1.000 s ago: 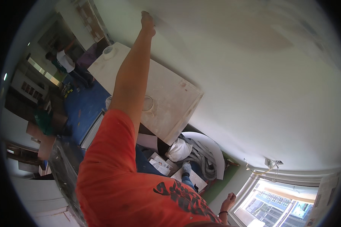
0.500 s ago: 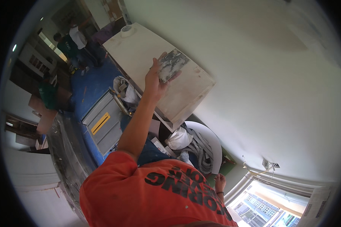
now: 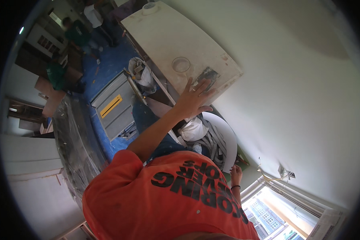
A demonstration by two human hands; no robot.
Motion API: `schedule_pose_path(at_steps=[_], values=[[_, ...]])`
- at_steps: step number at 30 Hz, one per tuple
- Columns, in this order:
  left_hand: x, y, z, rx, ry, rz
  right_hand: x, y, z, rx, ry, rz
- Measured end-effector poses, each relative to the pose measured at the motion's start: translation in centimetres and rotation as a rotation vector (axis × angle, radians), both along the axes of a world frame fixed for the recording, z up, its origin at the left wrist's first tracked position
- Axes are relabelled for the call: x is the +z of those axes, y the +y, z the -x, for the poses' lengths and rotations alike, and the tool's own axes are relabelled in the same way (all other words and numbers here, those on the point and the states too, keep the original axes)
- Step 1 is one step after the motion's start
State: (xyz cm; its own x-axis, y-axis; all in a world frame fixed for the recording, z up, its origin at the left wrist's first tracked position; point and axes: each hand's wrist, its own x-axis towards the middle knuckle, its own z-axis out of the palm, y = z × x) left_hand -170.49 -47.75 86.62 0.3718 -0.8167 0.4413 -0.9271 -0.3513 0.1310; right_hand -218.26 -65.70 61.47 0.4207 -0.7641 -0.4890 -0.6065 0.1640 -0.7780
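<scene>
My left hand [image 3: 194, 98] is stretched out with fingers spread over the near end of a pale, stained board [image 3: 152, 36]. Just beyond its fingertips lies a dark, mottled rectangular plate [image 3: 208, 74], partly behind them. A round translucent container [image 3: 181, 64] sits on the board to its left. My right hand [image 3: 236, 175] hangs low at the right, near the curved white panel [image 3: 232, 148], with fingers curled; I cannot make out whether it holds anything.
Several people [image 3: 78, 34] are at the upper left on blue floor covering [image 3: 100, 84]. A grey case [image 3: 114, 106] and sack [image 3: 144, 76] lie beside the board. A white bag [image 3: 194, 128] rests among grey hoses. A wall [image 3: 292, 100] and window [image 3: 276, 212] are right.
My left arm has come down from high on the wall. The dark plate, held in my left hand half a second ago, now lies on the board, and that hand's fingers have spread.
</scene>
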Motion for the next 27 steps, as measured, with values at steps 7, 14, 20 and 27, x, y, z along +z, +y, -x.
schedule_pose_path(at_steps=[7,14,20,27], values=[[-5.2,10.8,3.6,0.486,0.148,0.235,-1.8,0.9,0.8,0.205,0.126,-0.049],[-11.4,25.4,2.6,1.226,0.885,0.215,-13.9,2.9,4.7,0.686,0.097,-0.381],[-12.8,27.8,12.1,1.074,1.269,0.266,-9.4,0.7,-1.1,0.454,-0.021,-0.766],[-12.0,28.6,16.3,1.086,1.164,0.082,14.7,-2.1,-25.7,0.737,-0.525,0.327]])
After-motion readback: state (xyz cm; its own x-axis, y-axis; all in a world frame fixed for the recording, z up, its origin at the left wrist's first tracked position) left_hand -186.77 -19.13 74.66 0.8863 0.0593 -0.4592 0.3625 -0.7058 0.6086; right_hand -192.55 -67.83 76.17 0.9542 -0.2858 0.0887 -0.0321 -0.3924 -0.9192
